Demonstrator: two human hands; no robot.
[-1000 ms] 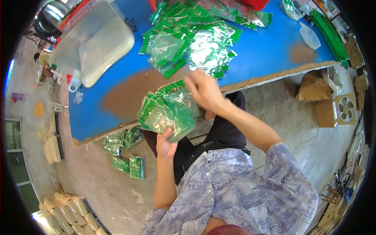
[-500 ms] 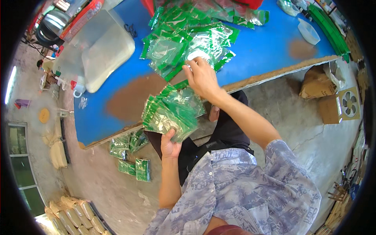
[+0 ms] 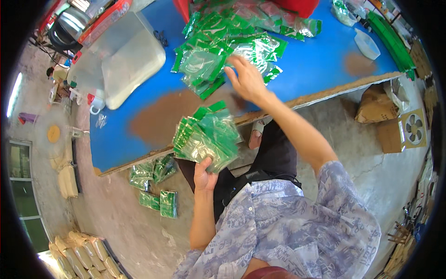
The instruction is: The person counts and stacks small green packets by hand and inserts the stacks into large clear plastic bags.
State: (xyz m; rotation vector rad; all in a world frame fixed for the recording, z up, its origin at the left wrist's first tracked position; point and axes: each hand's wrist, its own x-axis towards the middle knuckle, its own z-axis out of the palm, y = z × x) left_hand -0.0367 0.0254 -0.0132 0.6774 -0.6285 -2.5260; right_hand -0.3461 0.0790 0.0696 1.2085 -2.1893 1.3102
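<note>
A fanned stack of clear plastic bags with green printed edges (image 3: 204, 139) sits in my left hand (image 3: 205, 176), thumb on top, just off the table's near edge. My right hand (image 3: 248, 80) is over the near side of a loose pile of the same green-and-clear bags (image 3: 204, 63). Its thumb stands apart from the stretched fingers and no bag shows in it. The fingertips overlap the pile's edge in view; I cannot tell whether they touch it. The pile spreads over the far middle of the blue table (image 3: 311, 60).
A translucent plastic bin (image 3: 134, 65) and a white cup (image 3: 96, 103) stand at the table's left. A clear plastic scoop-like tray (image 3: 367, 44) lies at right. Bundled green packs (image 3: 168, 203) rest on the floor. A brown bag (image 3: 374, 102) and a carton (image 3: 389, 135) are below right.
My right hand has shifted slightly right and its thumb has spread from the fingers. The stack in my left hand now sits apart from the pile.
</note>
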